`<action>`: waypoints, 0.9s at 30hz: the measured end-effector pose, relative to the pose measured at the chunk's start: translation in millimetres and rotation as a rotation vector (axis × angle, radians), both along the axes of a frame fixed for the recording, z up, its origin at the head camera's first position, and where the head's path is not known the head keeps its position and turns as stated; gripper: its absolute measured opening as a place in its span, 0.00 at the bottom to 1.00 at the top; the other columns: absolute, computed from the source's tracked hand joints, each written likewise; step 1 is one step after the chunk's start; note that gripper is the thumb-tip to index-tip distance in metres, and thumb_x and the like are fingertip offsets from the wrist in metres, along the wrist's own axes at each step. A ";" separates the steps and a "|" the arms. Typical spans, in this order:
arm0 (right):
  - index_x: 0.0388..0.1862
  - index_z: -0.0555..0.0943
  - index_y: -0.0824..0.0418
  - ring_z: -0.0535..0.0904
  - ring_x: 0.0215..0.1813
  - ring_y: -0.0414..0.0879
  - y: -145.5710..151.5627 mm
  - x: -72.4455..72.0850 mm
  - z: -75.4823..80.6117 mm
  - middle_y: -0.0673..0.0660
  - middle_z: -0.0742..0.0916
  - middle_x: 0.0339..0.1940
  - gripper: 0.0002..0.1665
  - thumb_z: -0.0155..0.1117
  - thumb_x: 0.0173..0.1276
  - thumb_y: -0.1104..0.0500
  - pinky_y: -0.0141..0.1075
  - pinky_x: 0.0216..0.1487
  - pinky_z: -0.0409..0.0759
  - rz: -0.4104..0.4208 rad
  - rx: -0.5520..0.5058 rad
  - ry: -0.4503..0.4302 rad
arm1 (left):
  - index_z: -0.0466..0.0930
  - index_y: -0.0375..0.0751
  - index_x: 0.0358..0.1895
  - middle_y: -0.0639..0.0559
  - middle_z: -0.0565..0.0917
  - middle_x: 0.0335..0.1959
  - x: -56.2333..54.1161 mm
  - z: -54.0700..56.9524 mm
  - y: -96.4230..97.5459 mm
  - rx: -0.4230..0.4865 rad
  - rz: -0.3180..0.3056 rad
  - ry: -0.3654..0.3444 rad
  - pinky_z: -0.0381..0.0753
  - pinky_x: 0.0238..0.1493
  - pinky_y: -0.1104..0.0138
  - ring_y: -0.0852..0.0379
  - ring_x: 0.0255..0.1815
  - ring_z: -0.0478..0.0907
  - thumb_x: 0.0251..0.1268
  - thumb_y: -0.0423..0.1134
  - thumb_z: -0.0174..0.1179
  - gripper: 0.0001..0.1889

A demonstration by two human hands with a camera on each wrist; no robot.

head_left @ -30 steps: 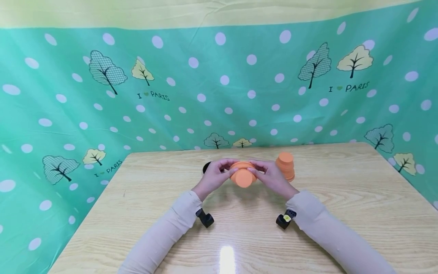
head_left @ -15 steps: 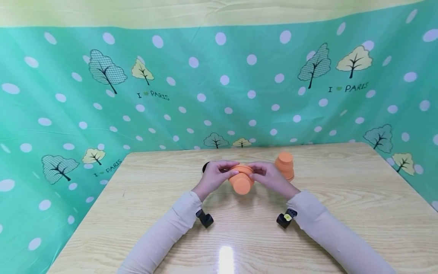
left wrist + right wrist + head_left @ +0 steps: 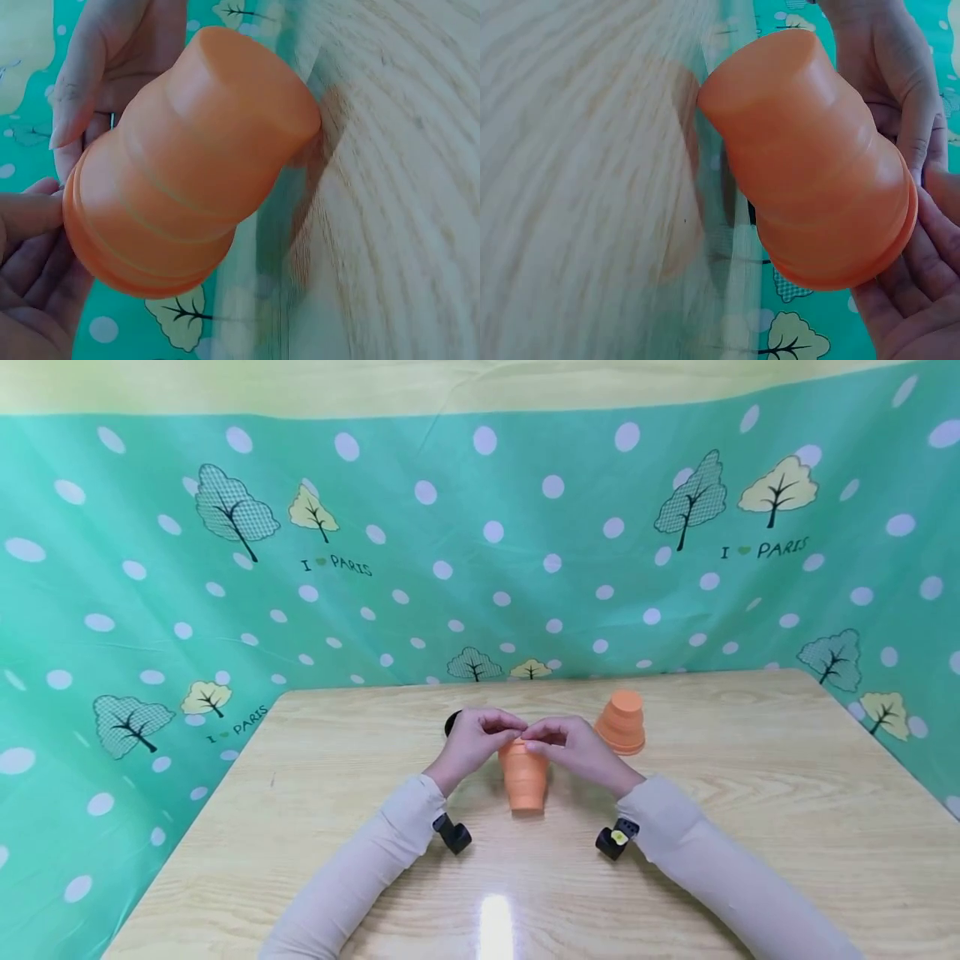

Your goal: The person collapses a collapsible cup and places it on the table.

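Observation:
An orange collapsible cup [image 3: 525,777] hangs tilted between my two hands, its stepped walls drawn out and its narrow base turned down toward the table. My left hand [image 3: 472,741] grips the wide rim from the left. From the right, my right hand [image 3: 573,747] pinches the same rim, and the fingertips of both hands nearly meet above it. Each wrist view shows the cup's side and flat base close up, as with the cup [image 3: 180,157] in the left wrist view. Whether the base touches the table cannot be told.
A second orange stepped cup [image 3: 622,727] stands narrow end up behind my right hand. Some black object [image 3: 452,724] is mostly hidden behind my left hand. The wooden table [image 3: 337,860] reaches a green dotted curtain [image 3: 551,527] at the back.
The held cup has lengthened from a squat, folded shape to a long stepped one, its base moving down toward me. My hands have come closer together at its rim.

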State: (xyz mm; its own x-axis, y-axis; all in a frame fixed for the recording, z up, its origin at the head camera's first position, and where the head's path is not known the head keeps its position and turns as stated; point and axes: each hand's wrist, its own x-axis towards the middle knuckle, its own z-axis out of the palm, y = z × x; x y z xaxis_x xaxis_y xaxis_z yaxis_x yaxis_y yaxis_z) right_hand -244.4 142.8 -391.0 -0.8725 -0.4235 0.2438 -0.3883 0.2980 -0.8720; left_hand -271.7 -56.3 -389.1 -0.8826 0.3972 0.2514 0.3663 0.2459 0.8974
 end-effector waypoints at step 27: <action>0.55 0.77 0.63 0.77 0.48 0.47 14.2 -6.3 -8.8 0.56 0.84 0.46 0.21 0.66 0.64 0.58 0.38 0.52 0.76 0.002 0.035 -0.117 | 0.77 0.33 0.55 0.42 0.80 0.53 4.2 8.1 -8.5 -0.175 -0.212 -0.046 0.67 0.65 0.55 0.47 0.58 0.74 0.58 0.32 0.65 0.20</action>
